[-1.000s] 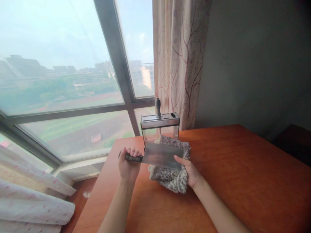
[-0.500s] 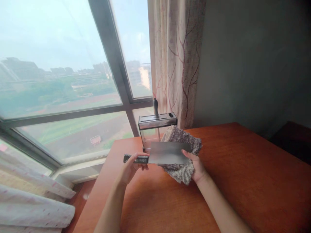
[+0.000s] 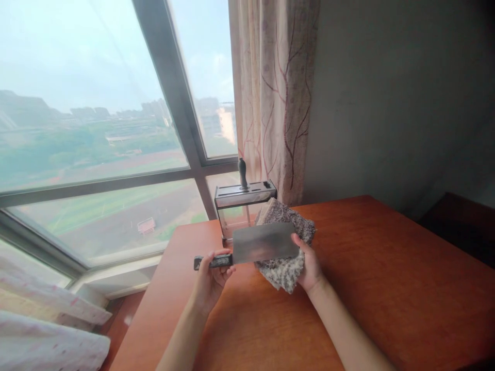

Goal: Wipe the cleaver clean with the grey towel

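Observation:
A cleaver (image 3: 265, 243) with a broad grey blade and a black handle is held up over the table, its blade pointing right. My left hand (image 3: 211, 278) is closed around the handle. A shaggy grey and white cloth (image 3: 284, 273) lies behind the blade and shows above and below it. My right hand (image 3: 309, 264) grips this cloth at the blade's far end, with the thumb on the near face of the blade. The fingers behind the cloth are hidden. Just beyond the blade stands a clear-sided knife block (image 3: 246, 192) with a dark-handled tool upright in its slotted top.
The reddish-brown wooden table (image 3: 371, 288) stretches under and to the right of my hands. A large window (image 3: 96, 129) is on the left, with a patterned curtain (image 3: 276, 103) behind the block. Another curtain (image 3: 50, 335) hangs low at the left.
The cleaver has tilted slightly, its handle end lower and its tip end higher. Both hands keep their hold. The whole view has shifted a little.

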### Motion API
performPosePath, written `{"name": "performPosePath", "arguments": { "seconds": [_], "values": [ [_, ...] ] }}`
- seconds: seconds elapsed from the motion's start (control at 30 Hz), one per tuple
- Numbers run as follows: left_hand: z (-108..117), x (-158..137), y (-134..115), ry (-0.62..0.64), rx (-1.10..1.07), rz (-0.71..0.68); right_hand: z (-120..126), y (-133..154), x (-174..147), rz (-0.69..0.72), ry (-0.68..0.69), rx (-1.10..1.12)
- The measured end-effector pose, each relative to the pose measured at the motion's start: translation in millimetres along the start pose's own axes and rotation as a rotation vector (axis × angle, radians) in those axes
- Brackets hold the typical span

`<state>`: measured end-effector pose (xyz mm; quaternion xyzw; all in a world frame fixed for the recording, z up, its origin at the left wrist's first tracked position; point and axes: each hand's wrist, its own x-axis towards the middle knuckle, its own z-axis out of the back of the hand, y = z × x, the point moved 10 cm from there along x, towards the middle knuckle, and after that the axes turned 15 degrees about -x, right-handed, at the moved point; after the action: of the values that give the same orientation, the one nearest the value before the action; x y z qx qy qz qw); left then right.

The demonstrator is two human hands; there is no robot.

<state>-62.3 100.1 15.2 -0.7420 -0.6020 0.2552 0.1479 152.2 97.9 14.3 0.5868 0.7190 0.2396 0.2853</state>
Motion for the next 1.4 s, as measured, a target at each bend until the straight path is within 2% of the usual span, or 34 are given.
{"name": "performPosePath", "arguments": {
  "seconds": [0.13, 0.27, 0.4, 0.53, 0.7, 1.03, 1.23, 1.4],
  "values": [
    [-1.4, 0.8, 1.1, -0.027, -0.050, -0.041, -17.1, -10.0, -2.2, -0.022, 0.089, -0.005],
    [-4.8, 0.3, 1.6, -0.027, -0.077, -0.081, -32.5, -39.0, -4.5, -0.143, 0.168, -0.017],
    [-6.9, 0.6, 7.9, 0.007, -0.047, -0.022, -42.7, -54.6, -7.7, -0.187, 0.221, -0.030],
    [-7.9, 0.5, 9.9, 0.039, -0.013, -0.003, -45.9, -51.3, -9.7, -0.169, 0.237, -0.038],
    [-9.0, -1.2, 9.9, 0.049, -0.006, 0.015, -28.6, -38.7, -6.5, -0.118, 0.113, -0.054],
    [-11.3, -2.3, 10.0, 0.065, -0.036, 0.023, -7.0, -17.9, -0.5, -0.023, -0.006, -0.045],
    [-13.8, -3.6, 22.9, 0.059, -0.043, 0.090, -15.2, -18.1, -1.8, 0.021, -0.002, -0.056],
    [-19.2, -7.4, 38.0, 0.077, 0.003, 0.201, -27.8, -23.4, -6.9, -0.014, 0.073, -0.093]
  ]
}}
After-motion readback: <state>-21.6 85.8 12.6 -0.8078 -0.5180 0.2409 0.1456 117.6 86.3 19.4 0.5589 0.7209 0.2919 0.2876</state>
